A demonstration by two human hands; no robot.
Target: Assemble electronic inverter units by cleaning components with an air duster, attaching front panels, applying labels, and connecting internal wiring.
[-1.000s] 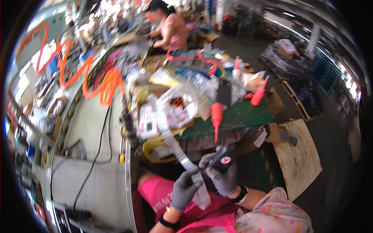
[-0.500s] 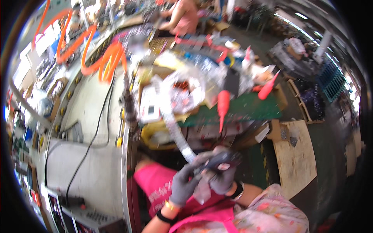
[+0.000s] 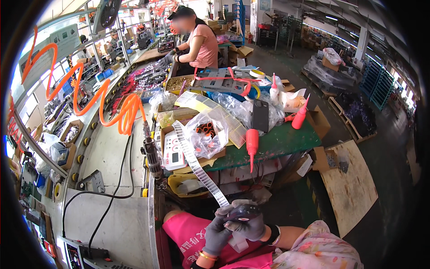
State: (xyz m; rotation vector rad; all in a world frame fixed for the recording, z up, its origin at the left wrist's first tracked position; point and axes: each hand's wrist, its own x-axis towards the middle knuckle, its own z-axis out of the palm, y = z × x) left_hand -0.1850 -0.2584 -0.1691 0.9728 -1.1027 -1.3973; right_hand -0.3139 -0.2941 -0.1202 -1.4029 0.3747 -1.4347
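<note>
Both my hands wear grey gloves and are together low in the picture, over my pink apron. A glossy black rounded part (image 3: 244, 212) with a small pale and red mark is between them. My right hand (image 3: 253, 227) is closed round it from the right. My left hand (image 3: 217, 236) is closed at its left end, its fingertips partly hidden. A white label strip (image 3: 197, 167) runs from the bench down to my fingers. Below them hangs a pale strip end (image 3: 238, 243).
On the green bench (image 3: 282, 142) are red squeeze bottles (image 3: 252, 144), a black phone (image 3: 260, 115) and a bag of orange-black rings (image 3: 206, 130). A power screwdriver (image 3: 151, 154) hangs from an orange coiled hose (image 3: 85, 106). A co-worker (image 3: 205, 45) sits farther along the line.
The view has tilted up and sharpened, so my hands sit lower in it. Both hands stay together at the black part, which now looks flatter on.
</note>
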